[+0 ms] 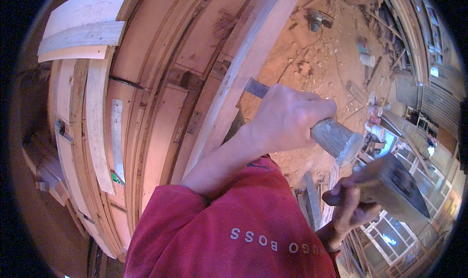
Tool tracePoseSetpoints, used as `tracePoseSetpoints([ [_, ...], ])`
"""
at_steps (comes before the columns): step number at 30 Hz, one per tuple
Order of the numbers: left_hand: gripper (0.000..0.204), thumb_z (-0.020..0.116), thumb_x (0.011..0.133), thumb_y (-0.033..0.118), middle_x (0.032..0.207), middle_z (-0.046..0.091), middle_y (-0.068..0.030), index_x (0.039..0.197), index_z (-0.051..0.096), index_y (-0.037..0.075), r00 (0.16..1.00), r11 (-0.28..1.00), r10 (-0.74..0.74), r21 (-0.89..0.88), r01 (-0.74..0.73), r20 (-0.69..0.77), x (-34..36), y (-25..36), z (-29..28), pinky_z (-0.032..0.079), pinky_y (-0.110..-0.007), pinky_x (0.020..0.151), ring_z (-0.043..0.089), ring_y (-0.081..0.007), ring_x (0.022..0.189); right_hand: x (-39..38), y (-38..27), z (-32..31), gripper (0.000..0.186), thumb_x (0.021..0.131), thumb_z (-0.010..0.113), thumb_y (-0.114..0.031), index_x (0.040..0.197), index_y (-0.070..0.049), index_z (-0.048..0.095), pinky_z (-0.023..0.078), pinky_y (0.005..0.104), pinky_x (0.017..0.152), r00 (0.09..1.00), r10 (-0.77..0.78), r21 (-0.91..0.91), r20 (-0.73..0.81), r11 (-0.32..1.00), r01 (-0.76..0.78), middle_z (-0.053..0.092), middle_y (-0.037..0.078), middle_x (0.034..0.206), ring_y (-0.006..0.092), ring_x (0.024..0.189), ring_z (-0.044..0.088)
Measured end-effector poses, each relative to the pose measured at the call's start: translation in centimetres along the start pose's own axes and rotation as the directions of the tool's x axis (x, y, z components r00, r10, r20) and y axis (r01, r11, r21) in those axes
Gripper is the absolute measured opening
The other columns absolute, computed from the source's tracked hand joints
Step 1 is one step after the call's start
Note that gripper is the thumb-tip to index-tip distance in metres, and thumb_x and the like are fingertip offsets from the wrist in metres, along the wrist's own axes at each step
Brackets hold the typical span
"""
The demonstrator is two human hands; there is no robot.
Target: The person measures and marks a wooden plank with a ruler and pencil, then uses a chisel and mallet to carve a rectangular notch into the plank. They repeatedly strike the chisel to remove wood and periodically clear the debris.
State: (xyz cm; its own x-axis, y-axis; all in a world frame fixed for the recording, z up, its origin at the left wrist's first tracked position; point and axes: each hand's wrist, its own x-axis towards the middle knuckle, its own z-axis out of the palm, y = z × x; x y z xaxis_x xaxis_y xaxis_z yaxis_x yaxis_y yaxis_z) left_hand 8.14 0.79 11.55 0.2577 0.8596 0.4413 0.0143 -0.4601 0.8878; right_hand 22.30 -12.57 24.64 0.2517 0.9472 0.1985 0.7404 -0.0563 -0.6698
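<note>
Left: pale timber beam (239,78); chisel (336,137) tip overlaps its right edge, contact unclear. Left hand (288,114) closed round chisel, likely to steady it, butt facing right. Right: right hand (352,207) grips block-headed mallet (392,188), head apart from butt, presumably for clearance. Count: one chisel, one mallet, two hands.

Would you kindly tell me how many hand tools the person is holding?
2: a chisel in the left hand, and a block-headed mallet in the right hand. Neither hand appears to hide another.
</note>
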Motion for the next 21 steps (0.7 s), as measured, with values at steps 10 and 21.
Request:
tracePoseSetpoints([
  [10,0.022,0.075,0.066,0.021,0.062,0.059,-0.0101,0.072,0.057,0.010,0.999,0.999,-0.045,-0.028,0.044,-0.007,-0.1,-1.5,-0.3,0.046,-0.040,0.051,0.062,-0.0299,0.058,0.3,-0.1,-1.4,0.035,0.088,0.068,-0.007,0.118,0.005,0.053,0.046,0.0302,0.076,0.967,0.050,-0.294,0.251,0.956,0.027,0.063,0.013,0.094,0.0189,0.082,0.060],
  [21,0.021,0.075,0.066,0.021,0.062,0.060,-0.0089,0.072,0.059,0.010,0.983,0.993,-0.016,0.122,-0.006,0.180,-0.3,0.8,1.6,0.048,-0.041,0.052,0.063,-0.0291,0.057,0.6,1.9,-0.5,0.027,0.091,0.060,-0.005,0.113,0.004,0.046,0.047,0.0275,0.051,0.995,-0.057,0.065,0.083,0.997,0.052,0.059,0.014,0.077,0.0158,0.058,0.057],
])
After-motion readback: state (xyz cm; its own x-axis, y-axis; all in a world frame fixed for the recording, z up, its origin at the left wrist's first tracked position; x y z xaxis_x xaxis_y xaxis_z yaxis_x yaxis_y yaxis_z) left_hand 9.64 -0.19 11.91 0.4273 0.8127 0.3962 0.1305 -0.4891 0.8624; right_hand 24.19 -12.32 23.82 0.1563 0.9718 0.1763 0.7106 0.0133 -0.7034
